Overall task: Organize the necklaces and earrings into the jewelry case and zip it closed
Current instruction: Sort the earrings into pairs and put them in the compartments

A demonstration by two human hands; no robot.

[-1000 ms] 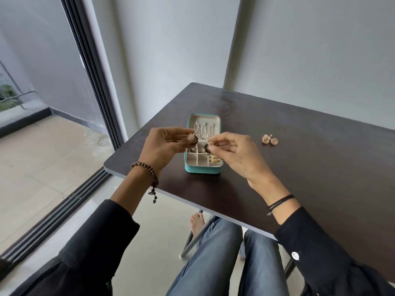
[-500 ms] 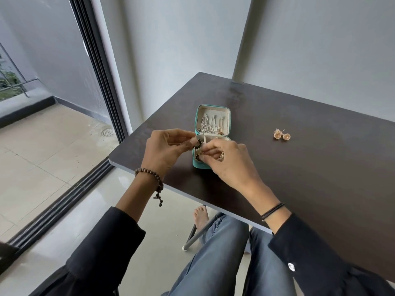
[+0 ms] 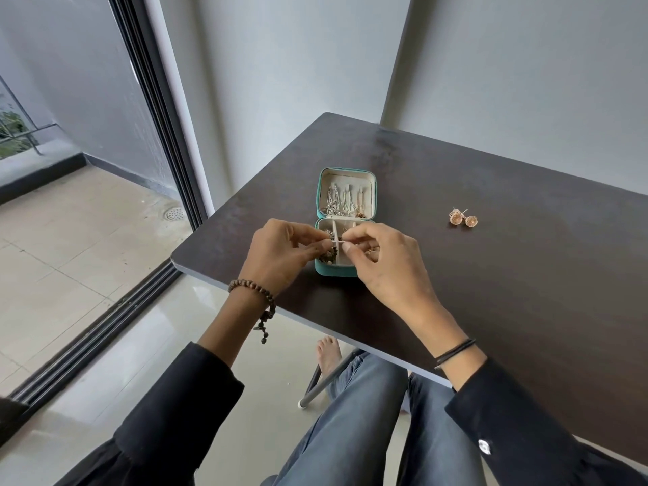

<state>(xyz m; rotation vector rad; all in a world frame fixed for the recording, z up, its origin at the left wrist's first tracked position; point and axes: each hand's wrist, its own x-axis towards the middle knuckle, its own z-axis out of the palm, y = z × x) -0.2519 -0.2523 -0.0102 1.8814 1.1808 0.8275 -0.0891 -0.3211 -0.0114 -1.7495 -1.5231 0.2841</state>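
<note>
While the teal jewelry case (image 3: 336, 271) lies open flat on the dark table (image 3: 508, 292), both hands meet right over its near half, fingertips almost touching each other. The left hand (image 3: 280, 256) has its thumb and curled fingers pinched narrowly on a dark earring (image 3: 329, 256), a small ornate cluster that hangs just under the thumb tip at the near left compartment; from here I cannot tell whether it touches the lining or hangs just above it. The right hand (image 3: 384, 264) comes in from the other side with thumb and forefinger pressed tip to tip and the other fingers curled loosely behind them; what sits between those two tips, if anything, is too small to make out. Directly below the pinching fingertips run the pale dividers (image 3: 334, 228) of the case. Beyond the fingers, on the far side, is the lid (image 3: 345, 178), with thin chains (image 3: 345, 201) laid in rows on its cream lining. Well off past the right hand's knuckles, a pair of round gold earrings (image 3: 463, 218) lies on the bare tabletop, apart from the case. A bead bracelet (image 3: 249, 288) circles the left wrist, and thin black bands (image 3: 454, 352) circle the right, above black sleeves.
</note>
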